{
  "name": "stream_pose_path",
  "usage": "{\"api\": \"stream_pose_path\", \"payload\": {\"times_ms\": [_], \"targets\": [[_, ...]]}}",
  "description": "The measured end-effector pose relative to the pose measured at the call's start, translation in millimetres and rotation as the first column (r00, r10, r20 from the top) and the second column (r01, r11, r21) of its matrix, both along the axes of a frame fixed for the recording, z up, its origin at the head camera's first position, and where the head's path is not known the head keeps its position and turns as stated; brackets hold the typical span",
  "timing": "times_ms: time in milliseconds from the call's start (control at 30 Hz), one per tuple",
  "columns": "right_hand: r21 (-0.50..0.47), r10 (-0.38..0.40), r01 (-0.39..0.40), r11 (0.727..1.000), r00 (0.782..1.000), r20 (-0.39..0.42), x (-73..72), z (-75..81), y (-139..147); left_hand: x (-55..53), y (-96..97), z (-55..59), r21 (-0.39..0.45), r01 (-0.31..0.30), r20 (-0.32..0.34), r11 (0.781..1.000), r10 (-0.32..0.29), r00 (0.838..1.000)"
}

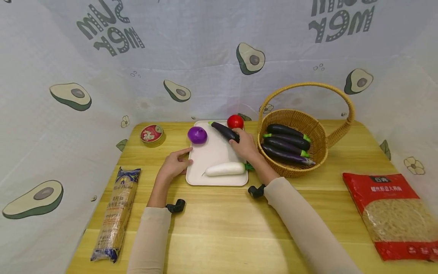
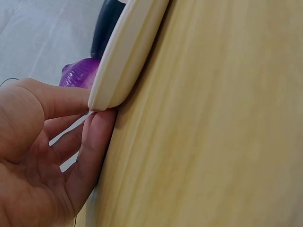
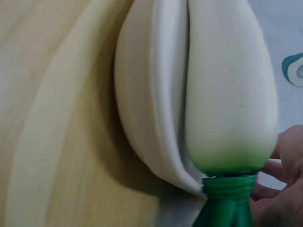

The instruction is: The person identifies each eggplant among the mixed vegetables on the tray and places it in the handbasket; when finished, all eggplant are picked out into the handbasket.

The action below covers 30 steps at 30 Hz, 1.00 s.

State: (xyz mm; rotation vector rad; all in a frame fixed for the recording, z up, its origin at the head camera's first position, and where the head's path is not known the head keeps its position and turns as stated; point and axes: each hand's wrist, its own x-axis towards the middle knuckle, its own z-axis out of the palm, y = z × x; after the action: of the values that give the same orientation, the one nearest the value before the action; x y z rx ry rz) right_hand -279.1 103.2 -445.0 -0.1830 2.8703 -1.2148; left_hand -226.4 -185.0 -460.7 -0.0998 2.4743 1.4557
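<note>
A white tray (image 1: 215, 151) lies on the table, its left rim pinched by my left hand (image 1: 173, 164); in the left wrist view the thumb meets the tray edge (image 2: 127, 61) from above and a fingertip sits below it. My right hand (image 1: 247, 146) grips the lower end of a dark eggplant (image 1: 222, 130) over the tray's far right part. A purple onion (image 1: 197, 135) sits at the tray's far left, a red tomato (image 1: 235, 121) at its far right corner. Along the near side lies a white radish (image 1: 225, 169), its green top beyond the rim; it largely blocks the right hand in the right wrist view.
Right of the tray stands a wicker basket (image 1: 291, 172) with a tall handle, holding several eggplants (image 1: 284, 142). A round tin (image 1: 152, 136) and a spaghetti packet (image 1: 116, 215) are at the left. A red pasta bag (image 1: 393, 213) lies at the right edge.
</note>
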Motion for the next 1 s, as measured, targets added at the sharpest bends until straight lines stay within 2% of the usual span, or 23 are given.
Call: {"api": "stream_pose_path", "payload": {"times_ms": [233, 467, 733, 1000], "targets": [[-0.017, 0.011, -0.013, 1.000, 0.997, -0.070, 17.7, 16.9, 0, 1.3, -0.3, 1.1, -0.010, 0.001, 0.001, 1.000, -0.001, 1.000], [-0.014, 0.045, -0.046, 0.999, 0.995, -0.088, 38.1, 31.6, 10, 1.8, 1.1, 0.5, -0.001, 0.013, -0.005, 1.000, -0.013, 1.000], [-0.029, 0.085, -0.089, 0.996, 0.990, -0.109, 63.2, 49.8, 37, 2.9, 2.2, 0.7, 0.009, 0.012, 0.001, 1.000, -0.012, 1.000], [-0.025, 0.115, -0.120, 0.992, 0.981, -0.159, 81.3, 63.4, 78, 3.3, 2.3, 0.9, 0.020, 0.012, 0.003, 1.000, -0.012, 1.000]]}}
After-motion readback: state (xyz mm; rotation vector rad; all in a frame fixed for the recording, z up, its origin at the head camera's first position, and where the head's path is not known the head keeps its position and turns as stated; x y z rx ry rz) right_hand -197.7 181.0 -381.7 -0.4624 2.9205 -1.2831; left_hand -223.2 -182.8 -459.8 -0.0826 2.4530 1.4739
